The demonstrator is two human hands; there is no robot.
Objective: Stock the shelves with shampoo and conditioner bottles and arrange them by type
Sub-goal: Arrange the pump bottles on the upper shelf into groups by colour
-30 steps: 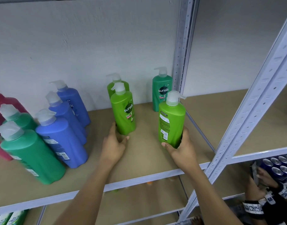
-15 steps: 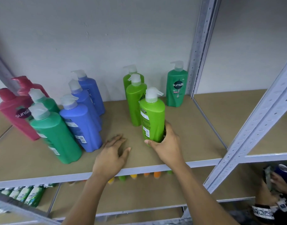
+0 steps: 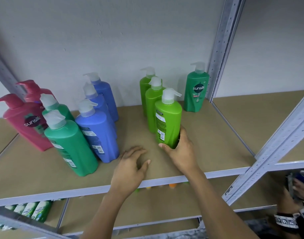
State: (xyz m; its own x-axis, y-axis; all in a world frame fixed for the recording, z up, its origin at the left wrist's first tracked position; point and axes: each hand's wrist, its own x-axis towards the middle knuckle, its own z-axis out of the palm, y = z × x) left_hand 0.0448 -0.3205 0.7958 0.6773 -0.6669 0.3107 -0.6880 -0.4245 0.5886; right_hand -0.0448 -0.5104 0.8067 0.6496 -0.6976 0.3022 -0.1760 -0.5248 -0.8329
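Note:
My right hand (image 3: 181, 152) grips the base of a light green pump bottle (image 3: 168, 121) standing on the brown shelf board (image 3: 208, 135), at the front of a row with two more light green bottles (image 3: 153, 107) behind it. My left hand (image 3: 130, 169) rests on the board beside it, fingers relaxed, holding nothing. To the left stand three blue bottles (image 3: 98, 133), two dark green bottles (image 3: 70, 145) and two pink bottles (image 3: 25, 125). A single dark green bottle (image 3: 196, 92) stands at the back right by the upright.
A grey metal upright (image 3: 220, 45) divides this bay from the one on the right, and a diagonal post (image 3: 277, 149) crosses the right foreground. Small green bottles (image 3: 34, 209) lie on the lower shelf. Another person's hands (image 3: 299, 190) hold cans at the lower right.
My right hand has slid the light green bottle leftward into line in front of the other two. My left hand let go of the middle green bottle and dropped onto the board.

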